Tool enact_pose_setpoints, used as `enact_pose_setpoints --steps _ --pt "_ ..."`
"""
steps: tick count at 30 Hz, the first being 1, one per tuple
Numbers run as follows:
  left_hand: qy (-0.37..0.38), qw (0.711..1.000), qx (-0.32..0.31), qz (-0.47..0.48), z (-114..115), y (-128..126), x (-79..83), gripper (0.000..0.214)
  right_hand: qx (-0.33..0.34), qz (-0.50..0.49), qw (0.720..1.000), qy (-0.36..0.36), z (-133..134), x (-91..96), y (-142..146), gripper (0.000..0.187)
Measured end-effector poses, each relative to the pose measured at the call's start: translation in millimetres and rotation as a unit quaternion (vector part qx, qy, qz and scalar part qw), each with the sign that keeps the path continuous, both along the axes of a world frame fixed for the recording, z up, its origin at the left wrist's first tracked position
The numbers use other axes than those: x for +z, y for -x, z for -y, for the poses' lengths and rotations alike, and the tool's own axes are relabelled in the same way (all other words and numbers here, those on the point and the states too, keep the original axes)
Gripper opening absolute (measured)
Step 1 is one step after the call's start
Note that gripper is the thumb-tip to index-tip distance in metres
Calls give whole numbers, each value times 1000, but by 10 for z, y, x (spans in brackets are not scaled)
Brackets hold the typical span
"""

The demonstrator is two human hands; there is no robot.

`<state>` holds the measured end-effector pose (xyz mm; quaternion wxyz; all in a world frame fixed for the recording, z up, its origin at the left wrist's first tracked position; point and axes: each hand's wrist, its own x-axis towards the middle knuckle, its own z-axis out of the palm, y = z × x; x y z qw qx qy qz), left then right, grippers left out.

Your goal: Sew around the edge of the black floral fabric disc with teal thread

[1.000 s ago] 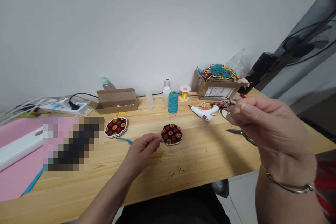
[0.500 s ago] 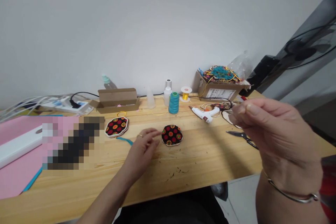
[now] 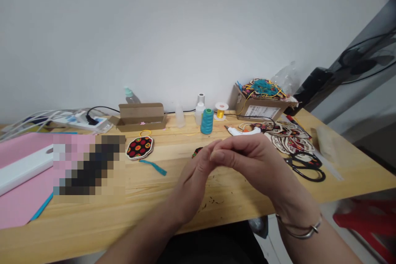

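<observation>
Right hand (image 3: 239,156) pinched closed against the left hand (image 3: 196,177), likely for fine control; left's grip, anything pinched, I can't tell! Patch (image 3: 196,152) lies behind, probably for easy reach.

Matt cloth patch (image 3: 196,153), wooden tabletop (image 3: 93,222)

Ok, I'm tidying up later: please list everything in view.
Table: 1, tan, centre
Sheet: 1, pink, left
Power strip: 1, white, left
Boxes: 2, brown, rear
Bottles: 3, pale, rear
Cone: 1, teal, rear
Spool: 1, white-yellow, rear
Glue gun: 1, white, right
Scissors: 1, black, right
Patterned pieces: several, multicoloured, right
Patterned stack: 1, black-red, left
Ribbon: 1, teal, left
Mostly hidden piece: 1, dark, centre
Fan: 1, dark, right
Left hand: 1, bare, centre
Right hand: 1, bare, centre
</observation>
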<state>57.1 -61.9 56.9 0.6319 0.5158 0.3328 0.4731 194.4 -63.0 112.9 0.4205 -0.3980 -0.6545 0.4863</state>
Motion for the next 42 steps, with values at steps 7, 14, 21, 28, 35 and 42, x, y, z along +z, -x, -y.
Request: enact_pose_setpoints --steps 7,14,21,28,35,42 --pt "169 982 -45 64 27 12 -53 40 -22 -14 999 34 -85 -72 -65 20" --pt "238 967 -15 88 49 66 -156 23 -56 -3 996 66 -168 -280 -116 18" --pt "272 958 3 95 91 116 -230 22 -78 -50 992 88 -221 -545 -64 20" --pt "245 969 24 33 82 134 -304 23 -13 -268 935 229 -200 -717 14 21" --pt "284 957 -5 63 67 113 -332 23 -20 -293 925 241 -163 -783 2 21" --pt "352 923 -62 146 61 126 -385 23 -30 -303 924 231 -137 -825 -38 21"
